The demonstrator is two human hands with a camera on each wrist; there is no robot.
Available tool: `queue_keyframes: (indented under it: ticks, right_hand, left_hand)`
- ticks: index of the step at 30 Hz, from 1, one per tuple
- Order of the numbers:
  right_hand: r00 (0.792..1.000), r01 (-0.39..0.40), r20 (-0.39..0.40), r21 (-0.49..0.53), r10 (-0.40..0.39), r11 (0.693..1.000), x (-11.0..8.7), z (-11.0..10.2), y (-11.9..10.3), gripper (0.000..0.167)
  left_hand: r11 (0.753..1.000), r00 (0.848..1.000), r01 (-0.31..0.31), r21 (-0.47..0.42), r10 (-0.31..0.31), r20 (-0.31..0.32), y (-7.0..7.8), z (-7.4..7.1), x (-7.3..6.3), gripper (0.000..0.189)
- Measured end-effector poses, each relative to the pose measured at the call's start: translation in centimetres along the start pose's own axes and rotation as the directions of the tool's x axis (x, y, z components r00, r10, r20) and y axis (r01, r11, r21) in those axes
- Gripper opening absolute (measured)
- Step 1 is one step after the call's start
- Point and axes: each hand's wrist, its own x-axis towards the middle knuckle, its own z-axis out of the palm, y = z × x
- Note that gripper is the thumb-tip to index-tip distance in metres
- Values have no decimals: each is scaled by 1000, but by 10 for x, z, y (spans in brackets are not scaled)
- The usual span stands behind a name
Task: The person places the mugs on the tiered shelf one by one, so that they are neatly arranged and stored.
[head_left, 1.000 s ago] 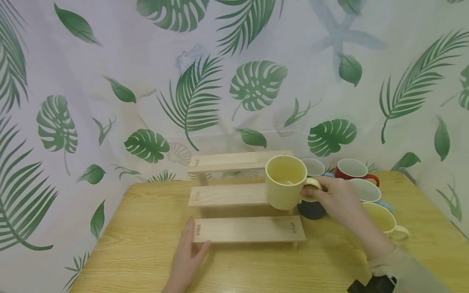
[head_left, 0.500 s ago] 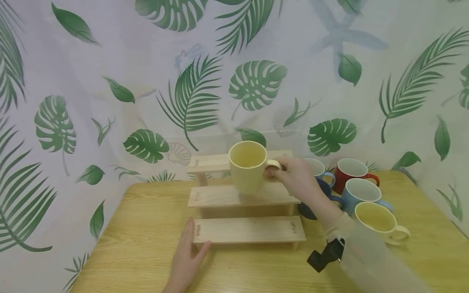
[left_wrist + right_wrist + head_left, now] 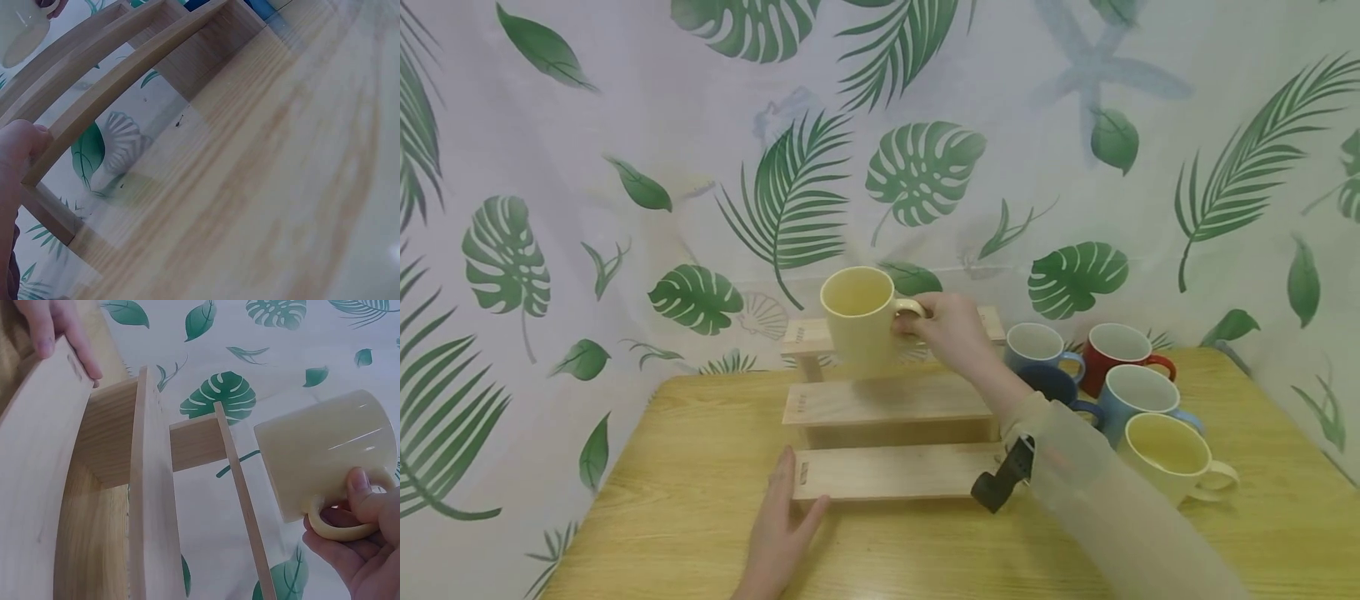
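The right hand (image 3: 951,329) pinches the looped handle of a pale-yellow cylindrical mug (image 3: 859,329), thumb on one side and fingers curled on the other. The mug is held upright; the right-wrist view shows its base facing the highest board of a three-step pale wooden rack (image 3: 887,472), with a gap between them. The left hand (image 3: 777,533) rests against the left end of the rack's lowest board, fingers laid along the end and the thumb apart at the front edge.

A cream sleeve (image 3: 1105,500) covers the right arm, with a small black device (image 3: 992,492) at the wrist. Right of the rack, five mugs stand close together: a light-blue mug with a white interior (image 3: 1033,343) at the back, a dark-blue mug (image 3: 1048,383) partly hidden by the right arm, a red mug with a white interior (image 3: 1101,362), a second light-blue mug (image 3: 1118,415) and, nearest, a second pale-yellow mug (image 3: 1165,467). All stand on a yellowish wood-grain bench (image 3: 662,517). Behind hangs white fabric printed with green leaves (image 3: 985,75).
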Motion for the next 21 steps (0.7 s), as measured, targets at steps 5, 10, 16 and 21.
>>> queue_keyframes:
  ticks: [5, 10, 16, 21]
  right_hand:
    - [1000, -13, 6, 5, 13, 1000, 17, 13, -4, 16]
    - [999, -41, 7, 37, 41, 998, 26, 24, -7, 18]
    - [997, -78, 2, 61, 78, 995, 34, 36, -5, 20]
    - [997, -79, 5, 48, 79, 996, 40, 45, -3, 22]
  left_hand:
    - [1000, 1000, -8, 7, 8, -10, -1, -1, 0, 86]
    - [1000, 1000, -12, 7, 12, -11, -2, -1, -1, 86]
    - [1000, 1000, -2, -4, 2, -6, -1, -2, 0, 86]
    - [1000, 1000, 1, -3, -1, -3, -2, -2, 0, 87]
